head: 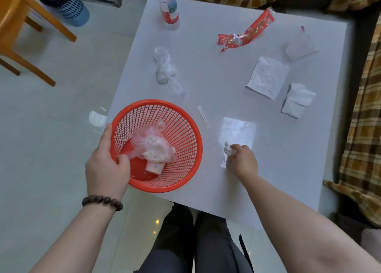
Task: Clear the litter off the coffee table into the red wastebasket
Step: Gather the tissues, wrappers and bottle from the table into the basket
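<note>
My left hand [107, 165] grips the near-left rim of the red wastebasket [185, 128], which is tilted over the white coffee table's [226, 186] left edge. Inside lie a crumpled clear plastic bag [152, 144] and a small carton. My right hand [244, 159] is shut on the near corner of a white tissue [237, 131] lying flat on the table. Farther off lie a thin wrapper strip [203, 117], a clear crumpled bag [166, 70], a red snack wrapper [247, 30], two more white tissues [267, 77] [298, 100] and a clear packet [301, 45].
A plastic bottle [169, 6] with a red label stands at the table's far left. A plaid sofa [362, 118] borders the right and far sides. A wooden chair [20, 31] and a blue bin [68, 4] stand on the tiled floor at left.
</note>
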Demonstrator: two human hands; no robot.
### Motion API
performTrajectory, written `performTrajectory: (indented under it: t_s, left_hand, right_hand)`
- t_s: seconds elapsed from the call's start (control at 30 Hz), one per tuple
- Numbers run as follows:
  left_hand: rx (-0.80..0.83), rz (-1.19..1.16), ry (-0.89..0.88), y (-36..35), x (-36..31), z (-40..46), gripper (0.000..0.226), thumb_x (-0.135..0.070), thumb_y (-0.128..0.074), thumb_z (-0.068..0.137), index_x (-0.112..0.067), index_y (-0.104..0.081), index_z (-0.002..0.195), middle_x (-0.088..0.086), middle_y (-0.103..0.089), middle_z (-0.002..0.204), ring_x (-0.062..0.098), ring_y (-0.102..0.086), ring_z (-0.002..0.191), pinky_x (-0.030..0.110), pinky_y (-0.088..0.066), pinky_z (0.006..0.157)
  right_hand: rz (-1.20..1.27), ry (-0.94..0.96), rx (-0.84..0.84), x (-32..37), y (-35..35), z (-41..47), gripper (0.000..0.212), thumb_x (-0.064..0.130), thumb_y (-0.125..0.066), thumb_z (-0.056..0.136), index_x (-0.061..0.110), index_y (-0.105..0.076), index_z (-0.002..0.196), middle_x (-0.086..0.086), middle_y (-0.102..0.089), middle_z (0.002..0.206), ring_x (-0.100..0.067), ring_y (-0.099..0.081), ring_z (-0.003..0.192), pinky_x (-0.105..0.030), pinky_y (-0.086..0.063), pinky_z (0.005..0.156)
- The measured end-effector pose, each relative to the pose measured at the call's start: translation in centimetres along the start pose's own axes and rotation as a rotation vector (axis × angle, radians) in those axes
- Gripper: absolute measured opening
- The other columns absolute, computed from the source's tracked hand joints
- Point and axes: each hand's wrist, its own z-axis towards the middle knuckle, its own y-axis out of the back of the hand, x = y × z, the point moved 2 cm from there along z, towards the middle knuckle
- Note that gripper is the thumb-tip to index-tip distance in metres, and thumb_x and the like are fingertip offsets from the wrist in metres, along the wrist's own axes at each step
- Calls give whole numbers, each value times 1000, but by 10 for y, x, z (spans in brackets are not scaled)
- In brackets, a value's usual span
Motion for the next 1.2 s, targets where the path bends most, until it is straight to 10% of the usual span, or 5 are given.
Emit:
performTrajectory:
  t_s: [0.33,0.67,1.2]
  left_hand:
    - [22,-89,22,33,5,13,74,1,-51,78,-27,-38,145,12,-65,115,32,-61,99,43,-51,88]
    - [62,-228,-5,78,16,28,72,-2,-53,82,-29,-36,146,7,-64,122,28,-61,104,43,-52,88]
    - [-50,-100,85,57,25,77,72,2,-54,80,-25,-39,145,15,-65,117,36,-61,102,42,-48,87]
  right_hand:
    - [594,293,-208,152,76,-80,30,11,-63,82,23,-63,109,6,-58,101,-11,-55,90,-23,-41,81]
    - [231,617,119,266,35,-150,51,18,-68,81,23,-51,130,-4,-59,124,-22,-52,114,-36,-43,96]
    - [194,69,-12,133,33,-8,49,25,-66,82,16,-48,127,-9,-47,131,-28,-49,116,-36,-43,86]
